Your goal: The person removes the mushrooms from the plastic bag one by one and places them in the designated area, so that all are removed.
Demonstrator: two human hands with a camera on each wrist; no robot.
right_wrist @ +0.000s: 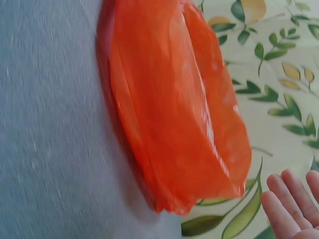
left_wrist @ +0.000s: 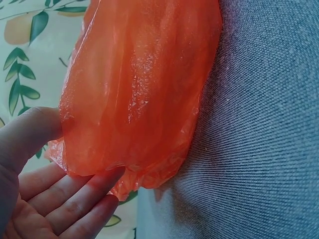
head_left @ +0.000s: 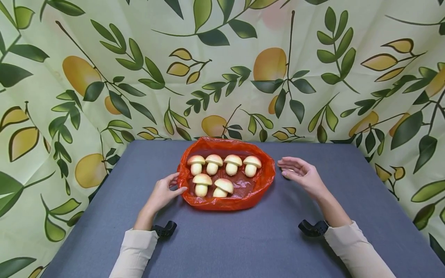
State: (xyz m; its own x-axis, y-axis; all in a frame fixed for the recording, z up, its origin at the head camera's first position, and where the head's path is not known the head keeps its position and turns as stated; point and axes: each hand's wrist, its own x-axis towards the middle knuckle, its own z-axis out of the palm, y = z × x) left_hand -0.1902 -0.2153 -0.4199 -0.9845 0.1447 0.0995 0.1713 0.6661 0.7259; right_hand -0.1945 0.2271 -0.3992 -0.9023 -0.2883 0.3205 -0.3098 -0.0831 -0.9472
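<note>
A red plastic bag (head_left: 226, 204) lies spread open on the table, its rim rolled into a low oval wall. Inside stand several toy mushrooms (head_left: 233, 166) with cream stems and pale, reddish-tipped caps: a row at the back, two in front at the left, the right one of these tilted. My left hand (head_left: 162, 194) is at the bag's left end, thumb and fingers spread and touching the plastic, as the left wrist view of the bag (left_wrist: 134, 94) shows. Off the bag's right end, my right hand (head_left: 306, 177) is held with fingers extended, apart from the plastic and holding nothing.
A blue-grey cloth covers the table (head_left: 236, 247). Right behind its far edge hangs a curtain (head_left: 139, 96) printed with leaves and fruit, which also runs along both sides. Black camera mounts (head_left: 313, 228) sit at both wrists, beside light sleeves.
</note>
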